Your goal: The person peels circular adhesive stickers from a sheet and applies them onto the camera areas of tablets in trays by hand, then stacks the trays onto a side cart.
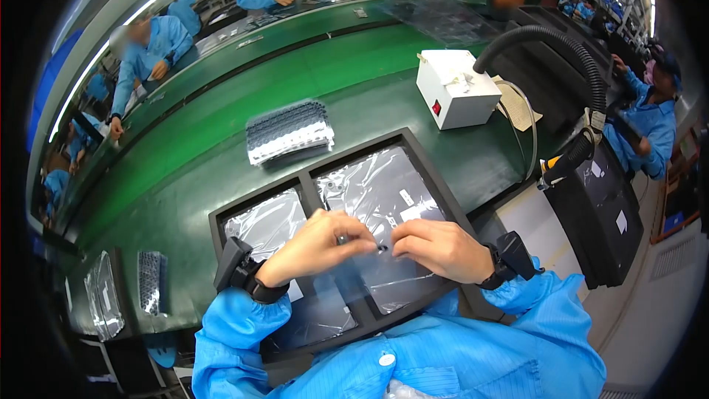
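A black tray (305, 179) with two compartments lies before me, each holding a dark flat panel in clear plastic film. Over the tray's middle, my left hand (321, 242) has its fingers pinched together. Close beside it on the right, my right hand (441, 249) is also closed, thumb against fingers. A small dark piece (382, 248) shows between the two sets of fingertips. Thin, hazy clear material hangs below the hands; which hand grips it is hard to make out.
Beyond the tray lies a stack of bubble-wrapped items (289, 133). A white box (458, 90) with a red switch stands behind right, near a black hose (583, 55). Wrapped items (153, 282) lie at the left. Co-workers in blue sit across the green line (244, 77); another person is at the right.
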Motion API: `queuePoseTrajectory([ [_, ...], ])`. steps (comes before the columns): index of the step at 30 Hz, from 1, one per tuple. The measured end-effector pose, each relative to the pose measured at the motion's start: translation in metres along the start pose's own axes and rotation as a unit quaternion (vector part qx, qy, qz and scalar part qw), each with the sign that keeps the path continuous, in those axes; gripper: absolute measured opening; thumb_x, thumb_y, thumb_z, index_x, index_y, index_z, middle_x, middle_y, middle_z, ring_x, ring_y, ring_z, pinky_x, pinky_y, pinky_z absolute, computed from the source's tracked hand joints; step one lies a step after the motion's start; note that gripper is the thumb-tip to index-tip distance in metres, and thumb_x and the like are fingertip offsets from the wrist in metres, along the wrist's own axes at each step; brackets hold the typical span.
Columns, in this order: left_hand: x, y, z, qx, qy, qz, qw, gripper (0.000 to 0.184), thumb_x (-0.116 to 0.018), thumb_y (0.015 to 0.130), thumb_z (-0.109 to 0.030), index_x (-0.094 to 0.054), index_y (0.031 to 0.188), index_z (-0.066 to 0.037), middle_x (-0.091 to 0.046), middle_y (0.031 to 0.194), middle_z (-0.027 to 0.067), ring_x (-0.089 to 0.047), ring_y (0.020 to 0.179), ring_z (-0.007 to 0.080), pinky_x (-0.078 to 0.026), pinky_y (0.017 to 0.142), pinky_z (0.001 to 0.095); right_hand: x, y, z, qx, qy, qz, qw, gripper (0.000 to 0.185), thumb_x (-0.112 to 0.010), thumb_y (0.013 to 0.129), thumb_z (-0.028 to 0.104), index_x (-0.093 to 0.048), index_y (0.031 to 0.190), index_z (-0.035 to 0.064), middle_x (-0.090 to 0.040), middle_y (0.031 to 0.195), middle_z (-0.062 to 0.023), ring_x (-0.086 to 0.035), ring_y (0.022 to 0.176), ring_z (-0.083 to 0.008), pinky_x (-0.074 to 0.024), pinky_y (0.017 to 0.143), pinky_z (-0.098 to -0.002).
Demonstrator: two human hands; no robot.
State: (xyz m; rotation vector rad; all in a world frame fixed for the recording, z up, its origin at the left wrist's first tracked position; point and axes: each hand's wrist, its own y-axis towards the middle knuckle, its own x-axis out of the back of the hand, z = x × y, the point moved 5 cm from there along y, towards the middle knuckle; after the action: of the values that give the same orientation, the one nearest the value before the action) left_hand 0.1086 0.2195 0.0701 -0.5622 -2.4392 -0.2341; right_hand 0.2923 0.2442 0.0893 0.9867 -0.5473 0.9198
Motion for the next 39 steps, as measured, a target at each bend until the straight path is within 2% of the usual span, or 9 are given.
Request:
queuePoseTrajectory([
  [4, 0.026, 0.004, 0.013, -0.014, 0.304, -0.195, 0.932, 0.011, -0.060, 0.089, -0.015, -0.063, 0.096, -0.007, -0.059, 0.115, 0.0102, -0.051, 0.112, 0.0286, -0.034, 0.092, 0.0429, 0.018, -0.002, -0.011, -0.070, 0.015, -0.114, 0.991, 0.014, -0.068, 0.079, 0.000, -0.060, 0.089, 0.0024, -0.057, 0.112, -0.0118, -0.063, 0.096, -0.0263, -0.0531, 0.079, -0.0349],
  [9, 0.027, 0.010, 0.045, 0.013, 0.421, -0.219, 0.880, 0.014, -0.058, 0.089, -0.013, -0.058, 0.100, -0.004, -0.059, 0.113, 0.0110, -0.052, 0.108, 0.0291, -0.034, 0.089, 0.0418, 0.028, -0.042, -0.037, -0.187, 0.090, -0.169, 0.964, 0.009, -0.068, 0.083, -0.001, -0.063, 0.090, 0.0025, -0.052, 0.120, -0.0124, -0.058, 0.106, -0.0247, -0.0485, 0.090, -0.0340],
  [16, 0.027, 0.017, 0.039, -0.013, 0.426, -0.241, 0.872, 0.010, -0.061, 0.085, -0.009, -0.052, 0.083, -0.004, -0.051, 0.088, 0.0128, -0.048, 0.090, 0.0307, -0.033, 0.080, 0.0419, 0.035, -0.063, -0.042, -0.255, 0.131, -0.164, 0.944, 0.008, -0.063, 0.087, 0.006, -0.058, 0.092, 0.0027, -0.052, 0.115, -0.0074, -0.058, 0.092, -0.0203, -0.0479, 0.079, -0.0319],
  [19, 0.025, 0.014, 0.036, -0.035, 0.414, -0.247, 0.875, 0.008, -0.059, 0.087, -0.006, -0.052, 0.085, -0.003, -0.051, 0.087, 0.0129, -0.049, 0.088, 0.0312, -0.035, 0.083, 0.0411, 0.044, -0.048, -0.037, -0.185, 0.093, -0.163, 0.965, 0.008, -0.061, 0.091, 0.009, -0.057, 0.094, 0.0021, -0.054, 0.112, -0.0092, -0.057, 0.101, -0.0211, -0.0468, 0.083, -0.0323],
  [30, -0.008, 0.002, 0.019, -0.074, 0.400, -0.248, 0.879, 0.013, -0.052, 0.092, -0.003, -0.051, 0.102, 0.006, -0.057, 0.077, 0.0163, -0.060, 0.073, 0.0357, -0.037, 0.103, 0.0558, 0.010, 0.062, -0.073, -0.133, 0.080, -0.100, 0.983, 0.013, -0.064, 0.087, 0.012, -0.058, 0.091, 0.0018, -0.056, 0.094, -0.0122, -0.060, 0.087, -0.0276, -0.0486, 0.075, -0.0386],
  [32, -0.011, 0.005, 0.022, -0.028, 0.405, -0.176, 0.897, 0.018, -0.052, 0.089, 0.001, -0.052, 0.105, 0.007, -0.056, 0.075, 0.0160, -0.060, 0.071, 0.0341, -0.038, 0.103, 0.0527, -0.002, 0.079, -0.090, -0.111, 0.092, -0.082, 0.986, 0.011, -0.063, 0.087, 0.013, -0.062, 0.092, 0.0027, -0.057, 0.095, -0.0123, -0.061, 0.087, -0.0279, -0.0502, 0.077, -0.0374],
  [34, -0.016, 0.006, 0.014, -0.056, 0.430, -0.201, 0.879, 0.018, -0.051, 0.085, 0.001, -0.051, 0.102, 0.005, -0.059, 0.081, 0.0166, -0.063, 0.077, 0.0310, -0.038, 0.103, 0.0509, -0.015, 0.093, -0.108, -0.105, 0.091, -0.057, 0.989, 0.011, -0.063, 0.087, 0.015, -0.064, 0.091, 0.0043, -0.058, 0.094, -0.0113, -0.060, 0.090, -0.0260, -0.0491, 0.080, -0.0359],
  [37, -0.024, 0.005, 0.014, 0.006, 0.465, -0.161, 0.870, 0.028, -0.053, 0.078, -0.001, -0.053, 0.105, 0.007, -0.059, 0.114, 0.0253, -0.064, 0.097, 0.0313, -0.033, 0.110, 0.0482, -0.042, 0.111, -0.130, -0.110, 0.096, -0.054, 0.988, 0.010, -0.065, 0.085, 0.014, -0.065, 0.087, 0.0034, -0.057, 0.093, -0.0102, -0.059, 0.088, -0.0249, -0.0483, 0.079, -0.0348],
  [39, -0.029, 0.005, 0.015, 0.008, 0.499, -0.151, 0.853, 0.028, -0.053, 0.079, -0.004, -0.053, 0.106, 0.006, -0.057, 0.115, 0.0282, -0.061, 0.106, 0.0349, -0.032, 0.111, 0.0481, -0.055, 0.118, -0.130, -0.129, 0.092, -0.044, 0.986, 0.012, -0.066, 0.085, 0.015, -0.066, 0.087, 0.0029, -0.055, 0.101, -0.0096, -0.053, 0.099, -0.0246, -0.0444, 0.088, -0.0341],
])
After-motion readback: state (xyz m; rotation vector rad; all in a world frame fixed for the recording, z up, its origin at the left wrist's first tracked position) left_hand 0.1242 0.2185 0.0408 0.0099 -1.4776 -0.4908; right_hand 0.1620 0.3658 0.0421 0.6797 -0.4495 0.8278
